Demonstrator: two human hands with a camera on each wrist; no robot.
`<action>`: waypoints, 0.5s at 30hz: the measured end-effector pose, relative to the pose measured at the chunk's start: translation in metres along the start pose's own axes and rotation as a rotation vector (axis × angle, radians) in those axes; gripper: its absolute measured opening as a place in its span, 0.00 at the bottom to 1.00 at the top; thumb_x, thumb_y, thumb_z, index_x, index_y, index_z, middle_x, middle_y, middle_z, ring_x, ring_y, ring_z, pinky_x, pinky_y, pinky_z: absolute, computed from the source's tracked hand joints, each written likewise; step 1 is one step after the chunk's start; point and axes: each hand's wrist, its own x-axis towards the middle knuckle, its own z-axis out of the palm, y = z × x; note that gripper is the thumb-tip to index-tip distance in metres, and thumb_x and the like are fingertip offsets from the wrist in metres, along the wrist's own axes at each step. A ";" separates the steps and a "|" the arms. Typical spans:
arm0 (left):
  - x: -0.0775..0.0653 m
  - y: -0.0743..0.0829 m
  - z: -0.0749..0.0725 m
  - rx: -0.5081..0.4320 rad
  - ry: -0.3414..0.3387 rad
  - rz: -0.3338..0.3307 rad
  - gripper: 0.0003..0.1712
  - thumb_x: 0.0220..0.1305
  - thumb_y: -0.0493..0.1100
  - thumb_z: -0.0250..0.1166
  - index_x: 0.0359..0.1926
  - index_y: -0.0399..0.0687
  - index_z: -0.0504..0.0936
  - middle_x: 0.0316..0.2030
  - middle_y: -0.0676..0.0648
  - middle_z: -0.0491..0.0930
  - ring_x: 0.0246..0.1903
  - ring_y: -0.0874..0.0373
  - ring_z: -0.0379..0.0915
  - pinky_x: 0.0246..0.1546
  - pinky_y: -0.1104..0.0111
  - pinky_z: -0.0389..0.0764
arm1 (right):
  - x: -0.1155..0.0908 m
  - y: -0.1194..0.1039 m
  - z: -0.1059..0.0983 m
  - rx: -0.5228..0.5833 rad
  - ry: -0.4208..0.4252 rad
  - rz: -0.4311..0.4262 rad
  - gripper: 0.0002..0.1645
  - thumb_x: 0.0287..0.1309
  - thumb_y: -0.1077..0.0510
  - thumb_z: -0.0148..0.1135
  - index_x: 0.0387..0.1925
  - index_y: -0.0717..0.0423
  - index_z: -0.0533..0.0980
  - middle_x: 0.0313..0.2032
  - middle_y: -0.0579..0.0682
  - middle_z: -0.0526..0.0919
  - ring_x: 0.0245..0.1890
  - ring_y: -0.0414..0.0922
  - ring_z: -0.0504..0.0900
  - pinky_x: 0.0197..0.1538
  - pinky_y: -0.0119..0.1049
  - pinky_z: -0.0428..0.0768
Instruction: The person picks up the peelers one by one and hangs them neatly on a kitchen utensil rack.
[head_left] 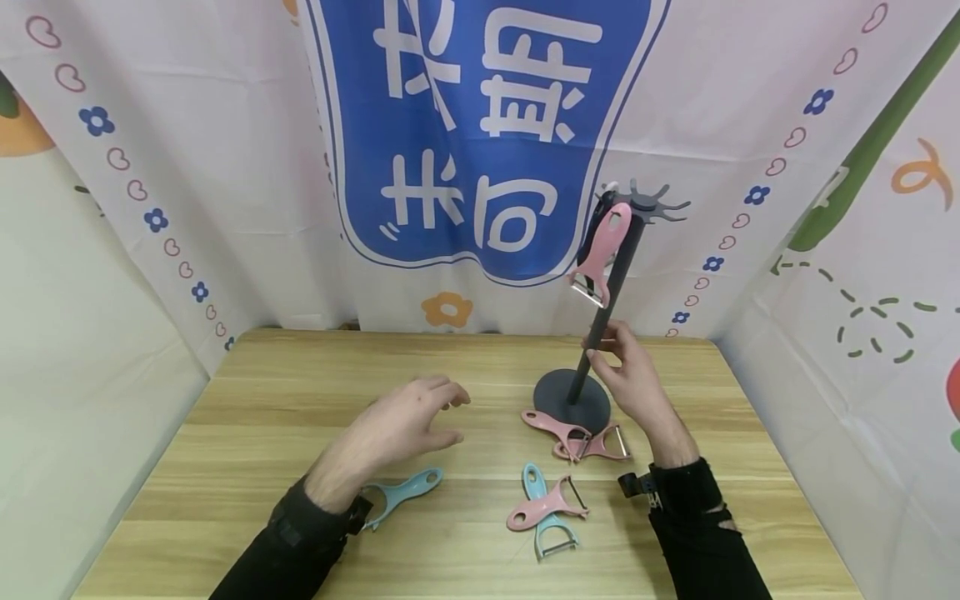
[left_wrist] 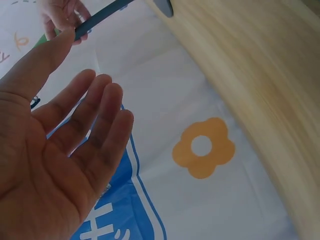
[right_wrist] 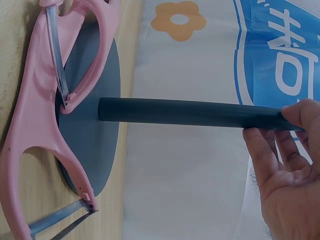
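Note:
My right hand point(head_left: 630, 379) pinches the post of a dark grey utensil stand point(right_wrist: 175, 112) between thumb and fingers. A pink peeler point(head_left: 603, 250) hangs from the stand's hooked top, partly covering a dark item behind it. Two pink peelers, one point(head_left: 547, 422) overlapping the other point(head_left: 596, 447), lie against the round base. Nearer the front, a pink peeler point(head_left: 538, 510) lies across a light blue peeler point(head_left: 533, 479). My left hand point(head_left: 405, 421) hovers over the table with relaxed fingers and holds nothing. Below it lies another blue peeler point(head_left: 408, 490), partly hidden by the wrist.
The wooden table point(head_left: 270, 400) ends at a white printed cloth point(head_left: 315, 292) hanging behind it. Similar cloth hangs along the right side. The stand's spread hooks point(head_left: 660, 204) reach out at the top, in front of the cloth.

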 end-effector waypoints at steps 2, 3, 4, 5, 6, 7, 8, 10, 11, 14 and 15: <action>-0.001 -0.002 0.002 -0.002 -0.020 0.002 0.27 0.72 0.45 0.86 0.67 0.49 0.89 0.62 0.47 0.92 0.61 0.50 0.91 0.62 0.54 0.97 | -0.001 0.000 0.000 -0.002 0.002 -0.001 0.26 0.87 0.66 0.62 0.78 0.63 0.71 0.66 0.69 0.86 0.73 0.71 0.87 0.76 0.73 0.89; -0.001 -0.002 0.003 -0.002 -0.030 0.003 0.27 0.71 0.44 0.86 0.67 0.49 0.90 0.62 0.47 0.92 0.60 0.50 0.91 0.62 0.54 0.97 | -0.001 -0.001 0.000 -0.003 0.003 -0.002 0.25 0.88 0.66 0.62 0.78 0.63 0.71 0.66 0.68 0.86 0.73 0.71 0.87 0.76 0.72 0.89; -0.002 -0.003 0.004 -0.004 -0.040 0.001 0.27 0.71 0.44 0.87 0.67 0.48 0.90 0.62 0.47 0.92 0.60 0.50 0.91 0.62 0.54 0.97 | -0.001 -0.001 0.000 -0.005 0.006 -0.005 0.25 0.88 0.66 0.62 0.78 0.64 0.71 0.66 0.69 0.86 0.73 0.71 0.87 0.76 0.73 0.89; -0.003 -0.004 0.005 -0.005 -0.050 -0.002 0.27 0.70 0.43 0.87 0.66 0.48 0.90 0.61 0.46 0.92 0.60 0.49 0.91 0.63 0.54 0.97 | -0.001 -0.001 0.000 -0.004 0.006 -0.006 0.25 0.88 0.66 0.62 0.78 0.64 0.71 0.66 0.69 0.86 0.73 0.71 0.87 0.76 0.72 0.89; -0.003 -0.004 0.006 -0.004 -0.061 -0.005 0.27 0.70 0.43 0.87 0.66 0.48 0.90 0.61 0.46 0.92 0.60 0.49 0.92 0.62 0.54 0.97 | -0.002 -0.001 0.000 -0.003 0.006 -0.006 0.25 0.88 0.66 0.62 0.78 0.64 0.71 0.66 0.69 0.86 0.72 0.71 0.87 0.76 0.72 0.89; -0.004 -0.004 0.006 -0.003 -0.072 -0.011 0.27 0.70 0.43 0.87 0.65 0.47 0.90 0.61 0.46 0.92 0.60 0.49 0.92 0.62 0.53 0.97 | -0.002 -0.001 0.000 -0.001 0.005 -0.007 0.25 0.88 0.66 0.61 0.78 0.64 0.71 0.66 0.69 0.86 0.73 0.71 0.87 0.76 0.72 0.89; -0.005 -0.005 0.006 -0.003 -0.085 -0.016 0.26 0.69 0.43 0.88 0.65 0.46 0.90 0.61 0.45 0.92 0.59 0.48 0.92 0.62 0.53 0.97 | -0.002 -0.001 0.000 0.002 0.004 -0.005 0.25 0.88 0.66 0.61 0.78 0.64 0.71 0.66 0.68 0.86 0.73 0.71 0.87 0.76 0.72 0.89; -0.007 -0.005 0.007 -0.003 -0.108 -0.028 0.26 0.68 0.41 0.88 0.64 0.45 0.90 0.61 0.45 0.92 0.58 0.48 0.92 0.60 0.53 0.97 | -0.002 -0.001 0.000 0.004 0.003 -0.005 0.25 0.88 0.66 0.61 0.78 0.64 0.71 0.66 0.69 0.86 0.73 0.71 0.87 0.75 0.72 0.89; -0.008 -0.005 0.007 -0.004 -0.118 -0.034 0.26 0.68 0.40 0.88 0.63 0.45 0.91 0.61 0.44 0.92 0.57 0.48 0.92 0.59 0.53 0.97 | -0.002 -0.001 -0.001 0.005 0.000 -0.003 0.25 0.88 0.66 0.61 0.78 0.64 0.70 0.66 0.69 0.86 0.73 0.71 0.87 0.74 0.73 0.90; -0.013 -0.005 0.008 -0.003 -0.149 -0.059 0.24 0.67 0.37 0.87 0.61 0.44 0.91 0.60 0.44 0.92 0.55 0.47 0.92 0.56 0.54 0.97 | -0.002 -0.001 -0.001 0.003 -0.003 0.000 0.25 0.88 0.65 0.61 0.78 0.63 0.70 0.66 0.69 0.86 0.72 0.71 0.87 0.72 0.73 0.91; -0.015 -0.005 0.009 -0.001 -0.158 -0.071 0.24 0.66 0.37 0.88 0.60 0.44 0.91 0.59 0.44 0.92 0.54 0.48 0.91 0.55 0.54 0.97 | -0.002 -0.001 -0.001 0.002 -0.004 0.000 0.25 0.88 0.65 0.61 0.78 0.63 0.70 0.66 0.69 0.86 0.72 0.71 0.87 0.71 0.73 0.92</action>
